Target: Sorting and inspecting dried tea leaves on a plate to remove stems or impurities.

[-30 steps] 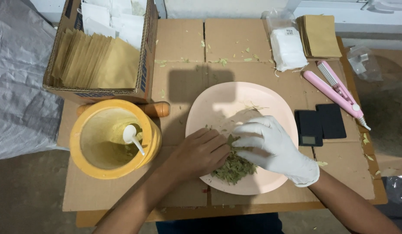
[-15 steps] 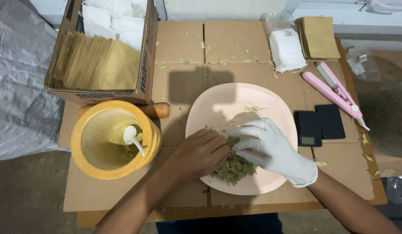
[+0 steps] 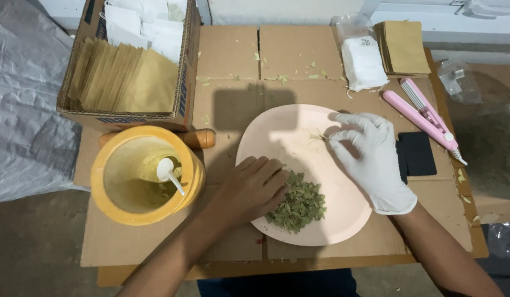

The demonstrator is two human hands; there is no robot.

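Left hand (image 3: 252, 190) bare, palm down, fingers curled loosely over the edge of the leaf pile (image 3: 299, 204); fingertips hidden, so can't tell if it grips any. Right hand (image 3: 370, 159) in a white glove, fingertips pinched on a small sprig (image 3: 321, 136) near the plate's upper middle. One pink plate (image 3: 277, 140), pile at its lower part, upper half bare. One yellow tub (image 3: 145, 175) with one white spoon (image 3: 168, 171) left of the plate. One cardboard box (image 3: 131, 118) of brown packets, cut off at the top. One pink sealer (image 3: 425, 118) and one black pad (image 3: 417, 154) on the right. Table's near edge partly hidden by arms.
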